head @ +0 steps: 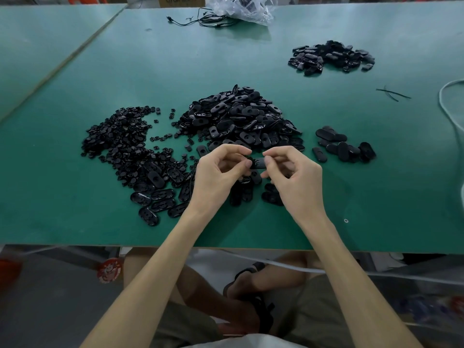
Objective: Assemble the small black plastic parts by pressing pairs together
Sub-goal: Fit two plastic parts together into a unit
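Above the green table (75, 209), my right hand (293, 177) pinches a black oval plastic shell (258, 164) between thumb and forefinger. My left hand (221, 177) pinches a small round black insert (248, 163) against the shell's left end. A large heap of oval shells (238, 119) lies just beyond my hands. To the left spreads a pile of small round inserts (123, 136). More oval shells (155, 199) lie open side up near my left wrist. Some pieces under my hands are hidden.
A small group of oval pieces (344, 146) lies to the right, and another pile (331, 57) sits at the far right. A clear plastic bag (243, 7) and black cables (200, 20) lie at the far edge. A white cord (449, 106) curves along the right edge.
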### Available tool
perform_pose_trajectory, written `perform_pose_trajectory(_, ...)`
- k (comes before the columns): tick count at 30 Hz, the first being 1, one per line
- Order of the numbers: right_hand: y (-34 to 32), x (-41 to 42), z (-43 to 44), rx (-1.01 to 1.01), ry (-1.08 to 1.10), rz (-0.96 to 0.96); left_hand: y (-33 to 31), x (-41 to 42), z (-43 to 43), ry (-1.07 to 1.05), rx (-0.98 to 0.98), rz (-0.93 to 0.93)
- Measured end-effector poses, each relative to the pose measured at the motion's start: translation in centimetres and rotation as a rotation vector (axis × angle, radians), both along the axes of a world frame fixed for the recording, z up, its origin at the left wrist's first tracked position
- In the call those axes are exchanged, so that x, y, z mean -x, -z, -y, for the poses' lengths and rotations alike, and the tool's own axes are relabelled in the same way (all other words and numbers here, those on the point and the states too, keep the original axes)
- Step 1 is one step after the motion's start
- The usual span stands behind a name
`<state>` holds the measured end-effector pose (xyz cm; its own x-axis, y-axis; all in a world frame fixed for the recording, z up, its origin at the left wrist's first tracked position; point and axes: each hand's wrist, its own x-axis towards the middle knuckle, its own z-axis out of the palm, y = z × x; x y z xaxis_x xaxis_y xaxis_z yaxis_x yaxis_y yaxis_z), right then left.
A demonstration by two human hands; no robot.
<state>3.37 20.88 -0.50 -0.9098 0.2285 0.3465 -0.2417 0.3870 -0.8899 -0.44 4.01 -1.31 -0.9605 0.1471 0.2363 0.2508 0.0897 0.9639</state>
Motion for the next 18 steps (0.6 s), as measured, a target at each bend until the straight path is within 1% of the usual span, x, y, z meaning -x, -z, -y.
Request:
perform_pose_trajectory(7, 0.26, 0.03, -0.02, 0.061, -0.074, 0.023, -0.02, -0.07, -0.01, -0.034, 0.079, -0.067)
perform_pose_trajectory(14, 0.41, -0.06, 0.18, 0.046, -0.131, 0.030, -0.05, -0.19, 0.12, -0.093, 0.034, -0.027)
perform_pose_trajectory(18, 0.38, -0.08, 0.17, 0.049, -0.145, 0.036, -0.08, -0.24, 0.08, -0.101, 0.055, -0.037)
